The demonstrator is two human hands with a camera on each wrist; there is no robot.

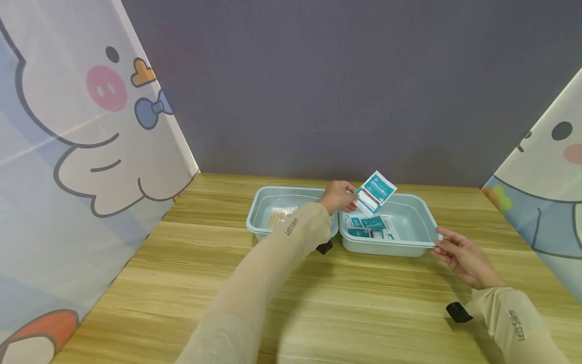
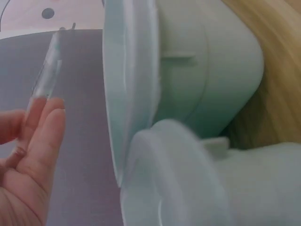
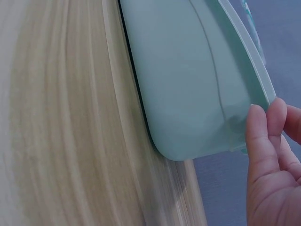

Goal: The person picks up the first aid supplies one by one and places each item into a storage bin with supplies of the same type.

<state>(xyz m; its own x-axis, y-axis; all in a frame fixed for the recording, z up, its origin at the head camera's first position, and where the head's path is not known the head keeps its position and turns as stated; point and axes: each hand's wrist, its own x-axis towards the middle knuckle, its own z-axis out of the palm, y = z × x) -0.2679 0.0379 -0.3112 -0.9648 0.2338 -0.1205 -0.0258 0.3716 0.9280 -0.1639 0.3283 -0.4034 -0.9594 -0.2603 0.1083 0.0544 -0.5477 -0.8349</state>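
In the head view my left hand (image 1: 338, 196) pinches a flat teal-and-white packet (image 1: 376, 191) by its lower left edge, above the left side of the right-hand light-blue plastic bin (image 1: 411, 243). The left wrist view catches this packet (image 2: 48, 70) nearly edge-on between thumb and fingers. Several similar packets (image 1: 373, 223) lie inside that bin, toward its left end. At the bin's front right corner, my right hand (image 1: 468, 259) grips the rim between thumb and fingers. The right wrist view shows the fingertips (image 3: 256, 117) right at the rim.
A second light-blue bin (image 1: 260, 233) stands against the first on the left. It holds a clear bag of thin wooden sticks (image 1: 275, 217), partly hidden by my left arm. Both bins stand on a wooden table (image 1: 364, 303) before a dark grey wall (image 1: 318, 91); cartoon-printed sheets flank the sides.
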